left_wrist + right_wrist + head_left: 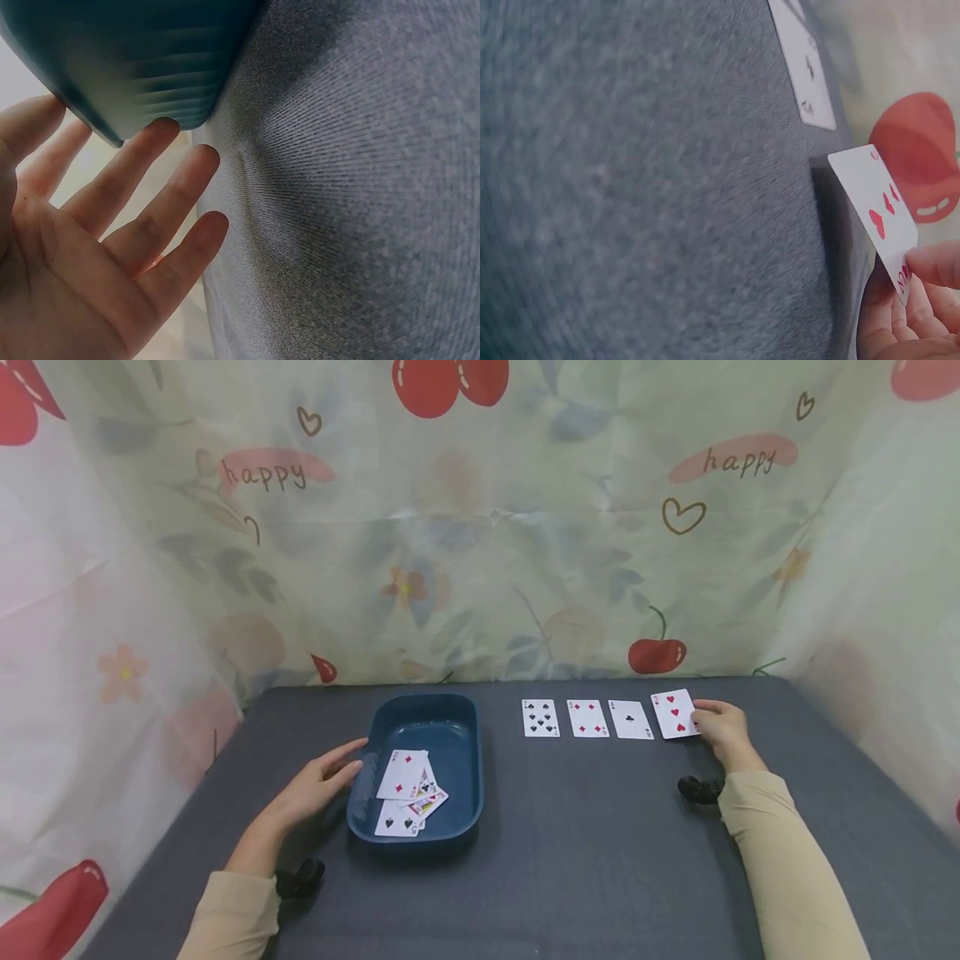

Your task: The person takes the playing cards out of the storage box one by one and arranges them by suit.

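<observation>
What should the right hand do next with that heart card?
Probably lower the heart card flat at the row's right end, beside the ace of clubs. The right hand pinches its edge and the wrist view shows it lifted off the cloth.

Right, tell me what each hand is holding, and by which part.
The right hand pinches the heart card by its right edge, near one corner. The left hand holds nothing; its straight fingers rest against the blue tray.
</observation>
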The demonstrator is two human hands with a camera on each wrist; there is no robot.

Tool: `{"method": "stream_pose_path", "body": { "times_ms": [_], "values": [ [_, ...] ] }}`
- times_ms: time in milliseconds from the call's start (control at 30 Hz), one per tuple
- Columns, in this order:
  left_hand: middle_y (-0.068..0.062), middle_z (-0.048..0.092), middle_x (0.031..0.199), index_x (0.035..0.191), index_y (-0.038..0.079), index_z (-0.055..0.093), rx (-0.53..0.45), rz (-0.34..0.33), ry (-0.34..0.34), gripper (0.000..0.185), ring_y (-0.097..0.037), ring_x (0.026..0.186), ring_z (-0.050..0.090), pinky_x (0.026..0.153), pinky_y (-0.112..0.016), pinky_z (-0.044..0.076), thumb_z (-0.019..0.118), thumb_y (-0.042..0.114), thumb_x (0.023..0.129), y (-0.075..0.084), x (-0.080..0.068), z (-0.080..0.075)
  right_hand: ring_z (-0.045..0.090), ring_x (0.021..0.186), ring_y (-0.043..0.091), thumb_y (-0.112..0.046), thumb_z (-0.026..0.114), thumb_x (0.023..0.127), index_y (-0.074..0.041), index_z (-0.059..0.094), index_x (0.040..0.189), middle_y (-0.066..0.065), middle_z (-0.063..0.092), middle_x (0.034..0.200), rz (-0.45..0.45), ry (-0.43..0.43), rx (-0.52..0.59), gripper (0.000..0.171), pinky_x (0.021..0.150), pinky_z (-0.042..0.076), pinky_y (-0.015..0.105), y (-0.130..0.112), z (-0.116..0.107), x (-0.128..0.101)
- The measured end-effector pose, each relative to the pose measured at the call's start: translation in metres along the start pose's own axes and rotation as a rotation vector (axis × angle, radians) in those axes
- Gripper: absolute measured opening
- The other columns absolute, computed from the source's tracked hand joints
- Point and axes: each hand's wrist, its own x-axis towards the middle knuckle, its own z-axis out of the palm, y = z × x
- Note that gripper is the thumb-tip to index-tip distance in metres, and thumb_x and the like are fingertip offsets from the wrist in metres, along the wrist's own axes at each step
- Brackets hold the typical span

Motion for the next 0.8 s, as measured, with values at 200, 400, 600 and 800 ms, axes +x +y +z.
{"method": "stream_pose_path", "body": {
  "times_ms": [200,400,600,800],
  "values": [
    [-0.023,0.040,0.144,0.147,0.022,0.028,0.005,0.010,0.007,0.058,-0.037,0.115,0.056,0.099,-0.058,0.040,0.043,0.046,0.096,0.0015,-0.0005,0.0000,0.047,0.110,0.024,-0.010,0.041,0.092,0.003,0.041,0.138,0.027,0.041,0.140,0.034,0.010,-0.027,0.048,0.063,0.037,0.015,0.0015,0.0000,0.0014],
    [-0.024,0.040,0.144,0.147,0.022,0.028,0.002,0.013,0.006,0.058,-0.036,0.115,0.056,0.099,-0.058,0.040,0.043,0.046,0.096,0.0002,0.0000,0.0003,0.046,0.115,0.027,-0.012,0.042,0.093,0.004,0.040,0.138,0.027,0.040,0.140,0.023,0.008,-0.032,0.048,0.067,0.038,0.016,0.0048,0.0013,0.0020],
    [-0.023,0.038,0.145,0.147,0.023,0.027,-0.007,0.009,-0.001,0.059,-0.038,0.117,0.054,0.100,-0.058,0.040,0.043,0.047,0.096,-0.0026,0.0009,0.0013,0.043,0.120,0.031,-0.011,0.040,0.092,0.004,0.040,0.138,0.027,0.039,0.141,0.036,0.006,-0.052,0.048,0.072,0.039,0.022,0.0064,0.0016,0.0021],
    [-0.023,0.038,0.145,0.147,0.022,0.028,-0.009,0.020,-0.002,0.058,-0.038,0.117,0.054,0.100,-0.058,0.039,0.043,0.046,0.096,-0.0019,0.0004,0.0006,0.047,0.114,0.028,-0.008,0.043,0.090,0.005,0.041,0.136,0.027,0.044,0.138,0.014,0.026,-0.052,0.048,0.065,0.038,0.016,0.0048,0.0021,0.0019]
  ]
}}
